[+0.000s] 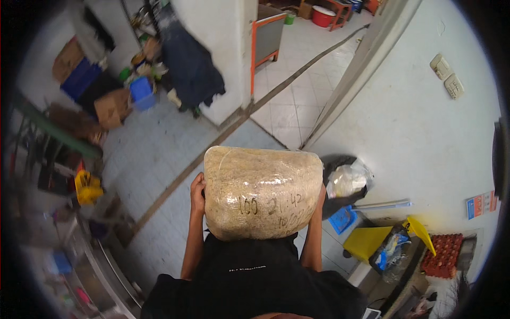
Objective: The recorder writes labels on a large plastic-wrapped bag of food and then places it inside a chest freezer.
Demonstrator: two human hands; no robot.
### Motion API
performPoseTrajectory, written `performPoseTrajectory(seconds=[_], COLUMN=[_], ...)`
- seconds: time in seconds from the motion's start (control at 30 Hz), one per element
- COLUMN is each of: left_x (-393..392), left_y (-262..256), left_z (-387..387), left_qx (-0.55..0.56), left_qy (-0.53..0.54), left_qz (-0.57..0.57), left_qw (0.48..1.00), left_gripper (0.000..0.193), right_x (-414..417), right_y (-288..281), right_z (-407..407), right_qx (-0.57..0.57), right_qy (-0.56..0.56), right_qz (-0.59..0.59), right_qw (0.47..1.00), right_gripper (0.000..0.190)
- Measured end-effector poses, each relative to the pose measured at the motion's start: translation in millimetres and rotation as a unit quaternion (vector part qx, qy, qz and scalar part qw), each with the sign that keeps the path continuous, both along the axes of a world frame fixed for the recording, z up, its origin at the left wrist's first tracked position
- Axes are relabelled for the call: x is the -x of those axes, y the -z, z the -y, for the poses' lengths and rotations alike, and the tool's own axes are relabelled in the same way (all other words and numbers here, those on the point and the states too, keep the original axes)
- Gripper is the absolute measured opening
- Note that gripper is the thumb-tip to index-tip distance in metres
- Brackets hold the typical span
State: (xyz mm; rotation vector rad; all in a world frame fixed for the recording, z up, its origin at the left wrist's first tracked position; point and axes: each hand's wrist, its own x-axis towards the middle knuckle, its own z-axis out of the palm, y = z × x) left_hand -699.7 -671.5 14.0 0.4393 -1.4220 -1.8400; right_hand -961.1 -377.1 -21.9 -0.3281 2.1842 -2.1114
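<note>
A large bin [263, 187], rounded at the corners and heaped with a pale tan, grainy mass, is held up against the front of my black shirt. Clear plastic film is stretched over its top and bears handwriting. My left hand [198, 191] grips the bin's left side, with the thumb near the rim. On the opposite side my right hand [320, 197] is partly hidden behind the bin's edge. The fingers of both hands are mostly out of sight beneath or behind it. What the mass is, I cannot tell.
Ahead, a doorway opens onto a white tiled floor [295, 93]. To the right are a bagged black bin [346, 181], a blue dustpan [342, 219], a yellow bin [366, 243] and red egg trays [441, 255]. Cardboard boxes [113, 107] and a hanging dark cloth [189, 60] lie left.
</note>
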Motion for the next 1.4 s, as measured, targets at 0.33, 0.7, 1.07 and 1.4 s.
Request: performPoseTrajectory(seconds=[0.33, 0.7, 1.07, 1.4], left_x=[-35.5, -57.1, -41.5, -25.3], left_y=[36.5, -23.9, -46.0, 25.9], left_z=[-19.7, -59.8, -68.9, -29.4], left_qx=[-0.06, -0.033, -0.024, 0.217], left_qy=[-0.015, 0.136, 0.221, 0.189], left_qz=[-0.094, 0.005, 0.013, 0.028], left_qw=[0.994, 0.99, 0.975, 0.957], left_gripper=[0.028, 0.031, 0.052, 0.037], right_x=[-7.2, -125.1, -99.0, -129.5], right_y=[18.3, 78.8, -19.7, -24.0], right_z=[-6.8, -92.5, -134.4, -131.1], right_qx=[0.007, -0.079, 0.081, 0.117], right_qy=[-0.044, 0.112, 0.268, 0.243], right_qz=[-0.099, -0.107, 0.033, -0.003], right_qw=[0.994, 0.985, 0.959, 0.963], right_gripper=[0.046, 0.032, 0.032, 0.033])
